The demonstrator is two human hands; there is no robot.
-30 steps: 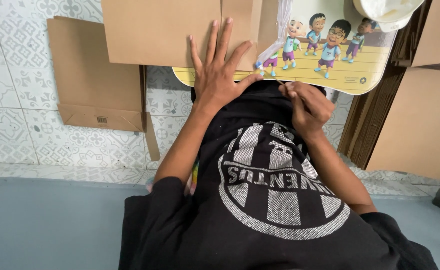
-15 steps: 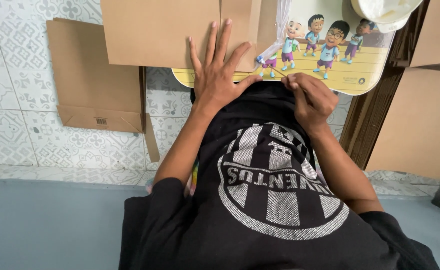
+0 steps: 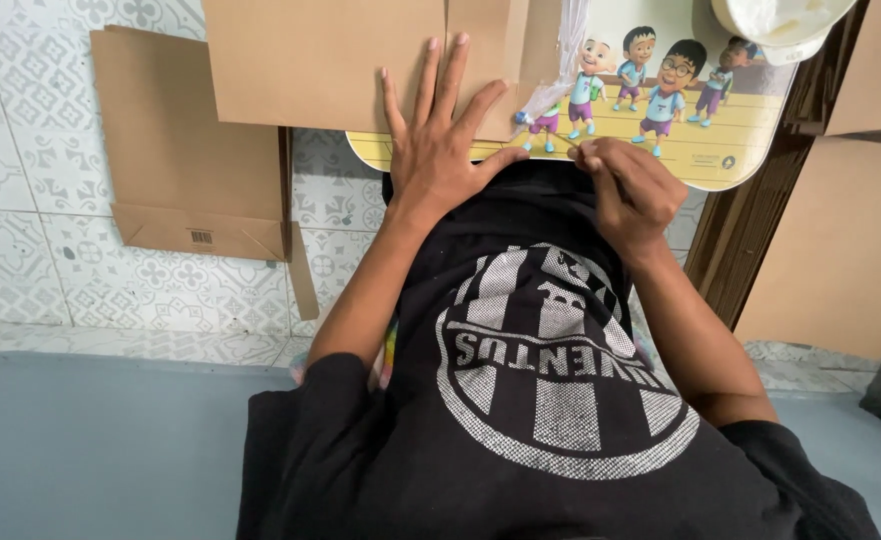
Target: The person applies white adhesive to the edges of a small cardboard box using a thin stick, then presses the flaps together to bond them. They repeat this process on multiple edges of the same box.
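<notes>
I see my left hand [image 3: 447,150] spread flat, fingers splayed, grasping nothing, pressing on a brown cardboard sheet [image 3: 360,60] that lies over the cartoon-printed tray [image 3: 700,140]. My right hand [image 3: 632,190] is curled, its fingertips [image 3: 585,155] pinched on something small at the tray's near edge; what it is I cannot tell. A strip of clear plastic [image 3: 560,70] lies just above it, along the cardboard's right edge. A flat paper bag [image 3: 185,160] rests on the patterned tile floor [image 3: 30,230] to the left, partly under the cardboard. A white bowl [image 3: 780,20] sits at the tray's far corner.
</notes>
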